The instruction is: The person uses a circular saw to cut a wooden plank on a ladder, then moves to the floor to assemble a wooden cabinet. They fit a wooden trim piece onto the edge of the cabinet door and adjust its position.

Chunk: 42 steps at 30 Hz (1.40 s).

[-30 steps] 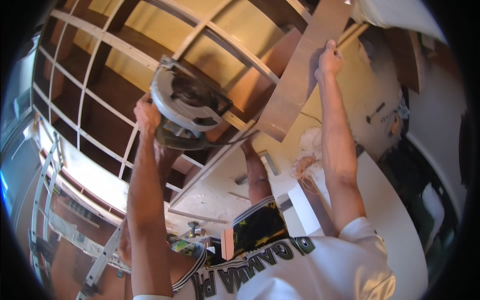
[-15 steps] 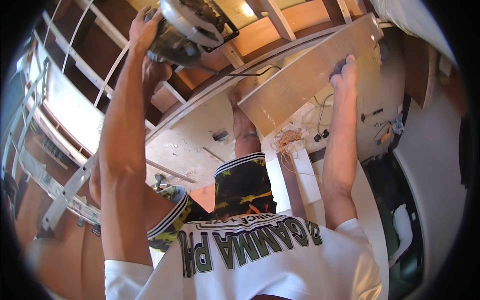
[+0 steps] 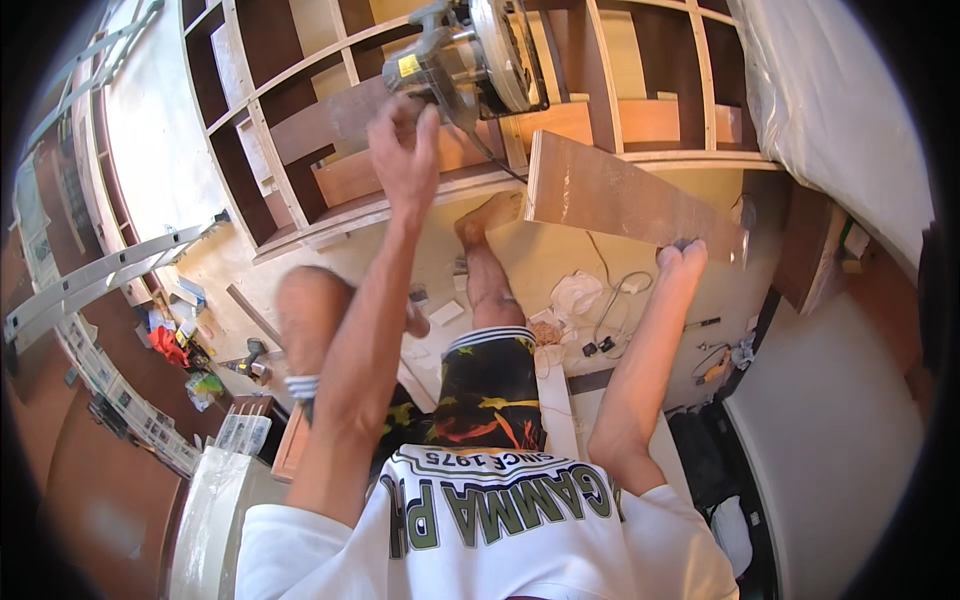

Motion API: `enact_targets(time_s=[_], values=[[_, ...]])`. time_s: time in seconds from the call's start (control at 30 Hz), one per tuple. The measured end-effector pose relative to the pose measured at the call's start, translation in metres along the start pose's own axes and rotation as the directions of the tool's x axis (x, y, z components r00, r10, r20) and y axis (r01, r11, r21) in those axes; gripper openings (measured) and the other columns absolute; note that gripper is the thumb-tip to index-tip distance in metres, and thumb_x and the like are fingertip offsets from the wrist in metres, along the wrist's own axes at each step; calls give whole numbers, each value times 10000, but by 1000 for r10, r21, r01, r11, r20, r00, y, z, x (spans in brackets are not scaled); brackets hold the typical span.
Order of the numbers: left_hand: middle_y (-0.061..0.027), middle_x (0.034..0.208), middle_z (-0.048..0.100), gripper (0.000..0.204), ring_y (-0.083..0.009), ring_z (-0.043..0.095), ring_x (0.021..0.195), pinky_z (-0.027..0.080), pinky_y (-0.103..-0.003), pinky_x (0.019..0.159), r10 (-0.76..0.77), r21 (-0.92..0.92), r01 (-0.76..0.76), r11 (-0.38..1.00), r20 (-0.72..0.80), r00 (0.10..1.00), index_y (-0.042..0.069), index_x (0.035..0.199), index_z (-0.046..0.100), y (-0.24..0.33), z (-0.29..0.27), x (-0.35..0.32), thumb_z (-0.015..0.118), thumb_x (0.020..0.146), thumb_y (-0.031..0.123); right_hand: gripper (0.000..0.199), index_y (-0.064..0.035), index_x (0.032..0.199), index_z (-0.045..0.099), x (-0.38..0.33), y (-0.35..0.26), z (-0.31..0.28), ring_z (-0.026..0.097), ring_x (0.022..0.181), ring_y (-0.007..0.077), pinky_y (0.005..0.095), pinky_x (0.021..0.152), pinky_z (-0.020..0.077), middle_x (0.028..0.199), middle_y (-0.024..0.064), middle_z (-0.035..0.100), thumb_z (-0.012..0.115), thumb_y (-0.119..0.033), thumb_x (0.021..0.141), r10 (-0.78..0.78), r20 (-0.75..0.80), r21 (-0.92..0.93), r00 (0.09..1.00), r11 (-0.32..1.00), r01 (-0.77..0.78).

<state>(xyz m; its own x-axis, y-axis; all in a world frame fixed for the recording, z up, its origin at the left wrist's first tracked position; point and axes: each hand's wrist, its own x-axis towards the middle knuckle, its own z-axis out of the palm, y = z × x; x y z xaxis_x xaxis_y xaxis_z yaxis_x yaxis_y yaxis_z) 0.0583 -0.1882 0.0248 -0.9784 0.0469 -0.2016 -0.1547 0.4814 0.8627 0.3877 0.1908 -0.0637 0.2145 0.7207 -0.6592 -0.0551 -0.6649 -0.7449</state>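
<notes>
A circular saw (image 3: 465, 65) with a dark grey body and round pale guard sits on the wooden frame ahead. Just below its rear end is my left hand (image 3: 405, 155), loosely curled, slightly blurred, with nothing visible in its fingers. On the right, my right hand (image 3: 682, 258) grips the lower edge of a brown plywood board (image 3: 620, 195). The board slants from beside the saw down to the right, its pale layered end at the upper left. A dark power cord (image 3: 485, 150) runs down from the saw and passes behind the board.
An open wooden frame (image 3: 350, 40) with crosswise slats spans the far side. Plastic sheeting (image 3: 815, 110) hangs at the upper right. Cables (image 3: 610, 325) and scraps litter the floor. A cordless drill (image 3: 250, 362) lies at left, near an aluminium ladder (image 3: 110, 275).
My left hand has come off the saw, which now rests farther right in view. The board in my right hand has swung to slope down rightward. The view has shifted too.
</notes>
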Motion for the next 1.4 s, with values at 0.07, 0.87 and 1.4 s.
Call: enact_targets(time_s=[0.07, 0.87, 1.4], values=[[-125, 1279, 689, 464, -192, 674, 1103, 524, -314, 956, -141, -329, 208, 921, 214, 967, 18, 1444, 583, 2, -18, -37, 670, 1043, 235, 395, -90, 1276, 646, -53, 0, 19, 673, 1102, 306, 500, 954, 564, 1238, 113, 693, 436, -367, 1091, -22, 8, 3, 1000, 1000, 22], [-81, 1000, 793, 369, -99, 725, 854, 613, -251, 794, -191, -750, -203, 629, -403, 895, -12, 1278, 729, -5, -417, -87, 815, 928, 69, 347, 22, 1192, 597, -609, 84, 66, 716, 1003, 280, 441, 858, 684, 1090, 146, 692, 721, -230, 986, -128, 567, -28, 814, 984, 174], [-115, 974, 818, 388, -109, 752, 821, 594, -252, 769, -234, -480, -328, 813, -787, 571, -1, 1114, 795, -61, -587, -123, 909, 840, 248, 309, 21, 1157, 670, -745, 174, 100, 732, 991, 274, 413, 866, 663, 1079, 152, 731, 685, -254, 1015, 136, 824, -305, 550, 925, 228]])
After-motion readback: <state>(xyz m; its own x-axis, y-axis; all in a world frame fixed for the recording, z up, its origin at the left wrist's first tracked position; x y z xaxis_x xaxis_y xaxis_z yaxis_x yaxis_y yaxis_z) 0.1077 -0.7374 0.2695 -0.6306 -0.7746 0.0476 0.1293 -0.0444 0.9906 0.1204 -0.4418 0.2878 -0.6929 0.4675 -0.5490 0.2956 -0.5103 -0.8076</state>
